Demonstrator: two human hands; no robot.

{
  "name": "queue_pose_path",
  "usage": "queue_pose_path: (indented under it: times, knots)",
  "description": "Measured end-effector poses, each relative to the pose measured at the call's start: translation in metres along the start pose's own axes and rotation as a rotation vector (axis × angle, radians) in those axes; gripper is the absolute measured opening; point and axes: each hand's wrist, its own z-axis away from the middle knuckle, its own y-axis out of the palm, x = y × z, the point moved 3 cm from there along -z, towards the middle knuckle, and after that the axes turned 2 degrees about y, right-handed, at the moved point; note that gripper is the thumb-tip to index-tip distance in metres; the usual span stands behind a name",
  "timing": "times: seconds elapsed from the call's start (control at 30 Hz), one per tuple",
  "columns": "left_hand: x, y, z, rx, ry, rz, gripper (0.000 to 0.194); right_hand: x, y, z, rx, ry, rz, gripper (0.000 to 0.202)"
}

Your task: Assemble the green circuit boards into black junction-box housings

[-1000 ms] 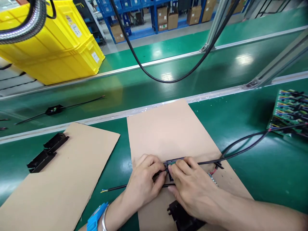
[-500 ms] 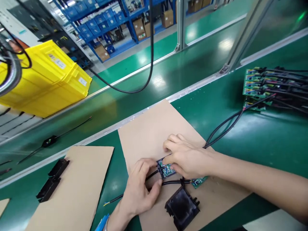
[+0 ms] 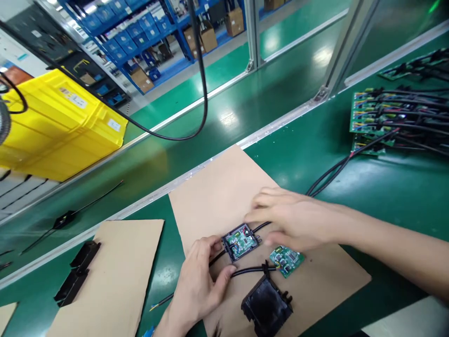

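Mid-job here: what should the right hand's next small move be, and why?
Probably lower the right hand to the loose green board: one board already sits inside its black case, with the left hand at one end, while the loose one lies bare on the cardboard near a second black case with no board in it.

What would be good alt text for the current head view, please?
A person's left hand and right hand flank a small black case with a circuit board inside, on a cardboard sheet. A second board and a black shell lie nearby.
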Motion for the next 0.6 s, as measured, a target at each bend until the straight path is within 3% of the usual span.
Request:
queue_pose_path:
  times: [0.07,0.17,0.27,0.37,0.43,0.53,0.6]
  knots:
    - [0.002,-0.002,0.002,0.006,-0.038,-0.061,0.009,-0.012,-0.005,0.011,0.034,0.104,0.096,0.022]
    - [0.005,-0.016,0.002,-0.006,-0.05,-0.109,0.015,-0.027,-0.011,0.016,0.037,0.135,0.191,0.008]
    - [0.022,-0.055,-0.014,-0.154,-0.103,-0.182,0.015,-0.048,-0.038,0.004,-0.066,0.145,0.167,0.01]
    - [0.053,-0.106,-0.06,-0.318,-0.13,-0.362,0.014,-0.081,-0.09,-0.031,-0.214,0.15,0.242,0.012]
    - [0.076,-0.13,-0.105,-0.321,-0.178,-0.461,0.009,-0.102,-0.126,-0.065,-0.308,0.15,0.351,0.015]
    - [0.097,-0.137,-0.165,-0.349,-0.195,-0.49,0.014,-0.116,-0.155,-0.11,-0.376,0.2,0.404,0.034]
    - [0.099,-0.122,-0.182,-0.348,-0.164,-0.486,0.026,-0.106,-0.148,-0.119,-0.36,0.192,0.404,0.047]
